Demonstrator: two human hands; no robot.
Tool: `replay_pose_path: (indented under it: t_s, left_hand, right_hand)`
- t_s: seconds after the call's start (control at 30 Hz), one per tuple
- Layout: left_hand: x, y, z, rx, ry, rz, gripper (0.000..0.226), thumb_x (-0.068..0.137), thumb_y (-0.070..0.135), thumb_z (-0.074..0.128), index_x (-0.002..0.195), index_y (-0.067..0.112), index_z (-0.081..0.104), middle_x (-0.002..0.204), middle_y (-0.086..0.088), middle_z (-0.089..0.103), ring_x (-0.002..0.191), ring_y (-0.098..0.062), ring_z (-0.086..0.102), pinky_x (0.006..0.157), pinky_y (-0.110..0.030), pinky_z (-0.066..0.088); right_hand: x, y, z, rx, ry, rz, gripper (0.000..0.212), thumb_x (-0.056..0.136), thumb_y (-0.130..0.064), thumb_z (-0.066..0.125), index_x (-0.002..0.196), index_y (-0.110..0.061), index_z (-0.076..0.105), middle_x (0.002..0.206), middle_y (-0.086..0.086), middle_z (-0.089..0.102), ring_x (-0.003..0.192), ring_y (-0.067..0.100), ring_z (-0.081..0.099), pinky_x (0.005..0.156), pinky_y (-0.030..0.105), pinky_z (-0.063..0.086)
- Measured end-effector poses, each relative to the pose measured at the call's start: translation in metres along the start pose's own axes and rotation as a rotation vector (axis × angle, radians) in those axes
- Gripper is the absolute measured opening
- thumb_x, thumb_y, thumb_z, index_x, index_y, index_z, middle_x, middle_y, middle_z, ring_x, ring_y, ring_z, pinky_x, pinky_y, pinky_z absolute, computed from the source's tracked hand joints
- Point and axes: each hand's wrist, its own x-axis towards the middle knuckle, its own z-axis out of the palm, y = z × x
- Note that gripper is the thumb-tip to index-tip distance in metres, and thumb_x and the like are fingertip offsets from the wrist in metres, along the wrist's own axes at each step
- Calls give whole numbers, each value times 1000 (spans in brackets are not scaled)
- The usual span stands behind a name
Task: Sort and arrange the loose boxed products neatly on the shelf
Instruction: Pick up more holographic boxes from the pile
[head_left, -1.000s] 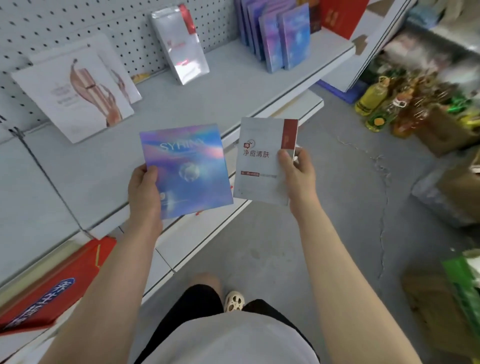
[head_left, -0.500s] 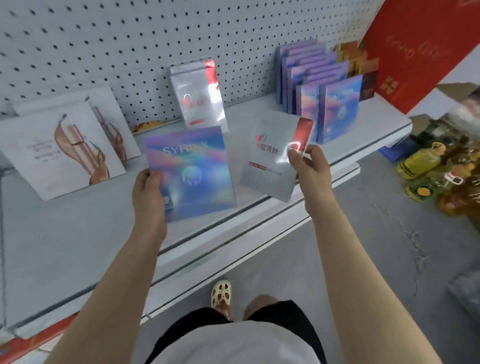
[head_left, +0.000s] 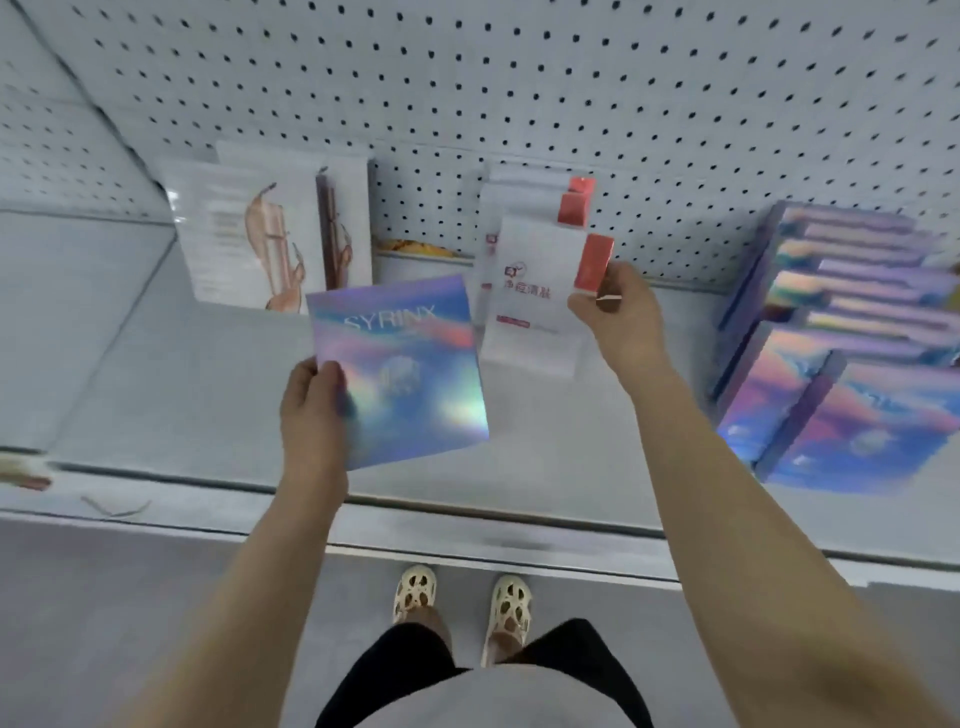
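Holding two flat boxes over the grey shelf (head_left: 156, 395), we look down past our arms. Our left hand (head_left: 311, 405), centre-left of frame, grips the holographic SYRINX box (head_left: 400, 369) by its lower left corner, thumb on the front. Our right hand (head_left: 621, 306), centre-right, pinches the white box w/ red corner (head_left: 535, 306) at its right edge, just in front of two matching white boxes (head_left: 524, 202) leaning on the pegboard (head_left: 519, 78). A stack of holographic boxes (head_left: 841, 353) sits at right; beige-print boxes (head_left: 260, 234) upper left.
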Motion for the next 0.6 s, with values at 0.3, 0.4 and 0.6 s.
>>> replay_pose_path:
  t_s: [0.3, 0.4, 0.6]
  left_hand:
    - [-24, -3, 19, 0, 52, -6, 20, 95, 16, 46, 77, 21, 54, 68, 8, 53, 63, -11, 45, 60, -25, 36]
    - [-26, -2, 23, -4, 19, -16, 13, 89, 26, 49, 80, 24, 58, 78, 3, 59, 74, -16, 49, 70, -32, 39]
    - [-34, 3, 35, -5, -89, 8, 14, 87, 31, 49, 86, 21, 60, 86, 0, 63, 80, -18, 55, 70, -32, 42]
  right_hand:
    - [34, -2, 10, -147, -57, -107, 40, 89, -16, 67, 125, -16, 48, 84, -13, 58, 86, 17, 63, 80, 31, 49]
    - [34, -2, 11, -182, -60, -102, 43, 89, -17, 67, 127, -15, 47, 92, -5, 61, 89, 20, 64, 84, 35, 50]
    - [14, -11, -10, -174, 114, -178, 51, 89, -18, 66, 136, -16, 45, 120, 8, 57, 100, 20, 60, 86, 37, 49]
